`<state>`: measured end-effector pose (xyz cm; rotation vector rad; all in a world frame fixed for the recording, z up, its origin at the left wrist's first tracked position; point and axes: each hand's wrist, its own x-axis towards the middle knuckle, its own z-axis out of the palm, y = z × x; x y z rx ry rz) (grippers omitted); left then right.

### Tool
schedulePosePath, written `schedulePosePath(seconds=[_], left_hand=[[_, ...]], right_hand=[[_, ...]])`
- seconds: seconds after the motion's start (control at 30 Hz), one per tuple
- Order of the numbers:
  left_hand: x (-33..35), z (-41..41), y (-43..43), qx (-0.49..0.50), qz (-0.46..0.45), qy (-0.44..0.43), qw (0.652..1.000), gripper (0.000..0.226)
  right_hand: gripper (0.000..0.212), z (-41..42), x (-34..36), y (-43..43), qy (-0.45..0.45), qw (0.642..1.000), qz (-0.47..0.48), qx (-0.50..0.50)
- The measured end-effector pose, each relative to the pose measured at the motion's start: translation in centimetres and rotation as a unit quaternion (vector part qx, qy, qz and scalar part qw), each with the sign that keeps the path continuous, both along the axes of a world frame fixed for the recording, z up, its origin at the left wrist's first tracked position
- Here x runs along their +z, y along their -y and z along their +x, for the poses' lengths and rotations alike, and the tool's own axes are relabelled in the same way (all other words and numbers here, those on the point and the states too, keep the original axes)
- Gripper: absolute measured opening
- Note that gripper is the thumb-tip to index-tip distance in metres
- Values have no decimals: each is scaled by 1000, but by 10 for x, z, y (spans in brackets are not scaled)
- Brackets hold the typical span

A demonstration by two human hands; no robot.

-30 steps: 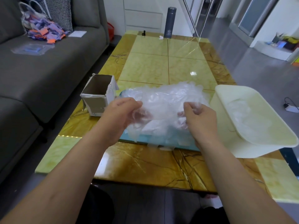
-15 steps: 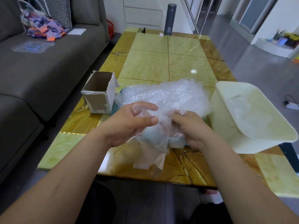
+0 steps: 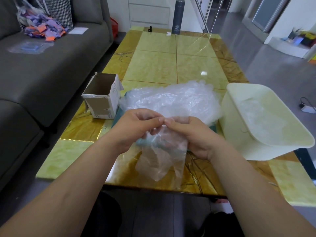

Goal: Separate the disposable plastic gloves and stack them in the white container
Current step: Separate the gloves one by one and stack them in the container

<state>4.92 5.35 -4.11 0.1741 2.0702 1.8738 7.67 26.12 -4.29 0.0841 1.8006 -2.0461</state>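
A heap of clear disposable plastic gloves (image 3: 172, 100) lies on a teal tray in the middle of the yellow marble table (image 3: 153, 65). In front of it a single clear glove (image 3: 160, 161) hangs down over the table's near edge. My left hand (image 3: 135, 127) and my right hand (image 3: 189, 135) both pinch its top edge, fingertips almost touching. The white container (image 3: 239, 134) stands to the right of the heap, tilted, with several clear gloves lying inside it.
An open cardboard box (image 3: 102, 96) stands left of the heap. A dark flask (image 3: 177, 17) is at the table's far end. A grey sofa (image 3: 42, 65) runs along the left, with a bag of coloured scraps on it. A white charger lies on the floor at right.
Both hands have drawn a single glove out of the heap toward me and lifted it. My fingertips have come together at its top edge, and it now hangs lower over the table edge.
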Motion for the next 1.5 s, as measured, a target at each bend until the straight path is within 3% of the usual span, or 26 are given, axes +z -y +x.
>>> schedulePosePath(seconds=[0.07, 0.17, 0.27, 0.43, 0.53, 0.73, 0.87, 0.97, 1.03, 1.1, 1.2, 1.3, 1.4, 1.5], left_hand=[[-1, -1, -1, 20, -19, -14, 1000, 25], [-5, -6, 3, 13, -62, 15, 998, 67], [-6, -10, 9, -36, 12, 111, 993, 82], [-6, -7, 14, -128, 50, 164, 977, 46], [-8, -4, 16, -155, -14, 136, 978, 28], [0, -2, 34, -190, -126, 129, 965, 15], [0, -3, 52, -177, -223, 74, 956, 46], [-4, -2, 49, -81, -128, 49, 987, 79], [-5, -1, 40, -89, -34, 68, 993, 97], [-6, 3, 29, -127, 36, 105, 986, 91], [-7, 8, 16, -160, 51, 141, 976, 57], [-5, 8, 10, -89, 69, 158, 981, 34], [0, 4, 10, -26, 100, 158, 982, 29], [0, 2, 8, 13, 128, 184, 974, 25]], right_hand=[[34, 2, 0, 0, -7, 1000, 11, 0], [33, 3, 5, -2, -11, 1000, 12, 21], [33, 3, 9, -6, -5, 1000, 5, 30], [34, -2, 3, -11, 9, 1000, 1, -11], [31, -6, 1, -14, 22, 997, -12, -73], [25, -8, 1, -27, 6, 989, 23, -148], [28, -6, 4, -30, -3, 993, 25, -116], [35, -1, 10, -26, -9, 999, -6, -48], [37, 1, 11, -22, -19, 1000, -8, -17], [37, 3, 10, -18, -23, 1000, -3, 7], [36, 6, 9, -12, -15, 1000, -3, 13], [44, 5, 8, -12, 8, 999, 13, -35], [64, 7, 7, -18, 38, 998, 1, -41], [42, 15, 1, -26, 50, 999, -4, -4]])
